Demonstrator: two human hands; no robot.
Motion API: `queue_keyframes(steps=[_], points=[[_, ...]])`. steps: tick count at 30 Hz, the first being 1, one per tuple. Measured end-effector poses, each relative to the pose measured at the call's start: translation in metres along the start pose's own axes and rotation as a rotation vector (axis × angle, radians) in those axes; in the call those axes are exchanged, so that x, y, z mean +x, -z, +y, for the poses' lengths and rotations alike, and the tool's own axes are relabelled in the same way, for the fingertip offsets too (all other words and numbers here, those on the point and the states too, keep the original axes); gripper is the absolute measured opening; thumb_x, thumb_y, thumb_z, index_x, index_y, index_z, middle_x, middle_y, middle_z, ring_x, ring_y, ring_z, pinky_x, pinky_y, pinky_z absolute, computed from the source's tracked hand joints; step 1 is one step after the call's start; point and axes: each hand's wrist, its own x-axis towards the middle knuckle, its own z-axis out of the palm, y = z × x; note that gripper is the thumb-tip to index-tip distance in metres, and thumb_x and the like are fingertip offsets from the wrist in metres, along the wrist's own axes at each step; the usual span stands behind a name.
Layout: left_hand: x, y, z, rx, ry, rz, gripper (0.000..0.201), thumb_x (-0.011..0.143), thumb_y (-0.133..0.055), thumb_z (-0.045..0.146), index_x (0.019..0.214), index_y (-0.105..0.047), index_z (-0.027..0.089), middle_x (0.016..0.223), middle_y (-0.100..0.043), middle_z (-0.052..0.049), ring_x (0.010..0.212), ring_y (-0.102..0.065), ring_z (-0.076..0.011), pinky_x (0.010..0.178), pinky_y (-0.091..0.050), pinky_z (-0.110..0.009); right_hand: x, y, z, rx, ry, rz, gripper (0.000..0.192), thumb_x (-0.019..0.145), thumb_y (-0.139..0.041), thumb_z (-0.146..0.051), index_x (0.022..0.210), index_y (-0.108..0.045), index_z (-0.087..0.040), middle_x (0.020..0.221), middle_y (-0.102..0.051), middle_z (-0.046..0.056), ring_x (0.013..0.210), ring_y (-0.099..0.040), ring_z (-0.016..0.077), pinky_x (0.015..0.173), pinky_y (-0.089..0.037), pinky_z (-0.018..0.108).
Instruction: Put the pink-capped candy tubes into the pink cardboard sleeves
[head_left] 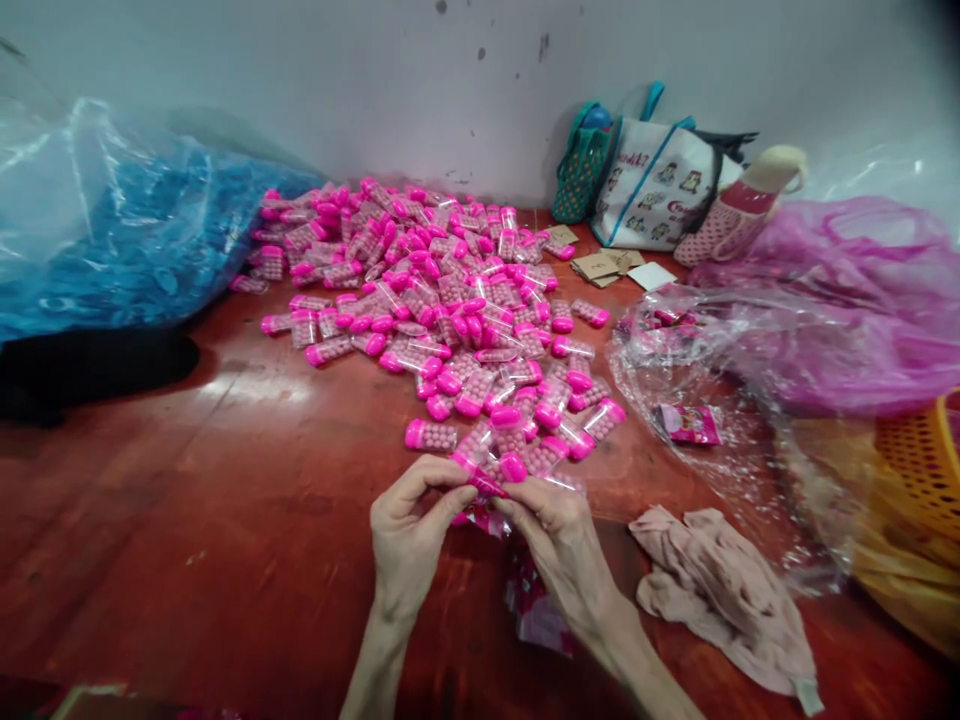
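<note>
Near the middle of the red surface, my left hand point(416, 525) pinches one end of a small pink printed packet point(484, 517) between thumb and fingers. The other end of its top edge is pinched by my right hand point(559, 530). My fingers hide part of the packet, so I cannot tell whether its mouth is parted. Just beyond my fingertips begins a big heap of clear little containers with pink caps point(450, 290), filled with pale pink balls. Under my right wrist lie more pink printed packets point(536, 600), partly covered by the arm.
At left sits a clear bag of blue pieces point(150, 230) beside a black item point(97, 370). On the right are a pale cloth point(724, 595), a loose printed packet point(690, 424), pink plastic bags point(847, 300) and a yellow basket point(919, 465). A white tote point(652, 185) stands by the wall.
</note>
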Motion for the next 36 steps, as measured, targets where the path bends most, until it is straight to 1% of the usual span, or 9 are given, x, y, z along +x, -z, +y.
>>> queue_keyframes(steps=[4, 7, 9, 11, 15, 22, 27, 31, 36], points=[[0.006, 0.008, 0.004, 0.096, 0.025, -0.221, 0.008, 0.069, -0.071, 0.010, 0.067, -0.069, 0.018, 0.069, -0.063, -0.001, 0.069, -0.057, -0.0151, 0.065, -0.045, -0.024, 0.001, 0.001, 0.000, -0.043, 0.036, -0.035, 0.018, 0.085, -0.057, -0.017, 0.078, -0.074, -0.021, 0.066, -0.060, 0.002, 0.064, -0.052, 0.0172, 0.060, -0.036, 0.027], [0.007, 0.011, 0.001, 0.081, 0.060, -0.269, 0.010, 0.072, -0.069, 0.011, 0.065, -0.070, 0.017, 0.066, -0.063, -0.001, 0.065, -0.057, -0.0146, 0.063, -0.044, -0.025, 0.002, -0.001, 0.003, -0.019, 0.012, -0.045, 0.013, 0.083, -0.061, -0.016, 0.088, -0.072, -0.020, 0.073, -0.065, 0.002, 0.068, -0.057, 0.0171, 0.063, -0.040, 0.025], [0.006, 0.012, -0.002, 0.051, 0.064, -0.228, 0.011, 0.073, -0.068, 0.012, 0.064, -0.071, 0.017, 0.066, -0.064, -0.001, 0.066, -0.058, -0.0149, 0.064, -0.045, -0.025, 0.003, -0.001, 0.005, 0.009, -0.027, -0.042, 0.011, 0.082, -0.063, -0.018, 0.091, -0.069, -0.018, 0.076, -0.068, 0.002, 0.068, -0.060, 0.0164, 0.062, -0.043, 0.024], [0.004, 0.010, -0.005, 0.008, 0.070, -0.176, 0.012, 0.074, -0.067, 0.012, 0.066, -0.073, 0.018, 0.073, -0.067, -0.003, 0.071, -0.060, -0.0157, 0.068, -0.045, -0.026, 0.004, -0.001, 0.007, 0.026, -0.062, -0.036, 0.008, 0.082, -0.064, -0.022, 0.082, -0.068, -0.016, 0.069, -0.067, 0.001, 0.060, -0.058, 0.0146, 0.056, -0.043, 0.022], [0.002, 0.000, -0.009, -0.125, 0.106, -0.087, 0.012, 0.075, -0.066, 0.014, 0.069, -0.074, 0.020, 0.094, -0.071, -0.005, 0.088, -0.063, -0.0196, 0.081, -0.046, -0.030, 0.005, -0.002, 0.007, 0.008, -0.057, -0.014, 0.022, 0.085, -0.060, -0.025, 0.065, -0.065, -0.015, 0.056, -0.056, -0.003, 0.054, -0.050, 0.0118, 0.053, -0.037, 0.021], [0.003, -0.017, -0.012, -0.304, 0.234, 0.119, 0.003, 0.063, -0.074, 0.014, 0.062, -0.074, 0.017, 0.063, -0.068, 0.001, 0.061, -0.058, -0.0094, 0.063, -0.047, -0.019, -0.002, 0.012, 0.007, -0.038, -0.043, 0.066, 0.035, 0.093, -0.046, -0.033, 0.065, -0.060, -0.016, 0.059, -0.052, -0.002, 0.057, -0.049, 0.0128, 0.055, -0.036, 0.023], [0.005, -0.010, -0.021, -0.369, 0.294, 0.298, 0.008, 0.057, -0.079, 0.019, 0.059, -0.072, 0.016, 0.058, -0.068, 0.002, 0.054, -0.056, -0.0070, 0.056, -0.046, -0.017, -0.009, 0.028, 0.020, -0.272, -0.048, 0.246, 0.024, 0.093, -0.046, -0.033, 0.087, -0.062, -0.017, 0.078, -0.062, 0.004, 0.073, -0.057, 0.0181, 0.068, -0.046, 0.028], [0.005, -0.009, -0.025, -0.394, 0.310, 0.364, 0.014, 0.054, -0.081, 0.023, 0.060, -0.072, 0.015, 0.057, -0.068, 0.002, 0.052, -0.056, -0.0071, 0.053, -0.047, -0.017, -0.012, 0.019, 0.036, -0.429, 0.011, 0.285, 0.022, 0.081, -0.064, -0.036, 0.093, -0.065, -0.018, 0.090, -0.061, 0.008, 0.088, -0.051, 0.0267, 0.079, -0.043, 0.040], [0.006, -0.014, -0.024, -0.389, 0.278, 0.401, 0.015, 0.055, -0.081, 0.026, 0.062, -0.072, 0.015, 0.059, -0.068, 0.001, 0.054, -0.057, -0.0084, 0.055, -0.048, -0.019, -0.015, 0.007, 0.038, -0.426, 0.020, 0.357, 0.020, 0.084, -0.061, -0.032, 0.093, -0.065, -0.014, 0.090, -0.059, 0.012, 0.089, -0.047, 0.0288, 0.080, -0.040, 0.045]])
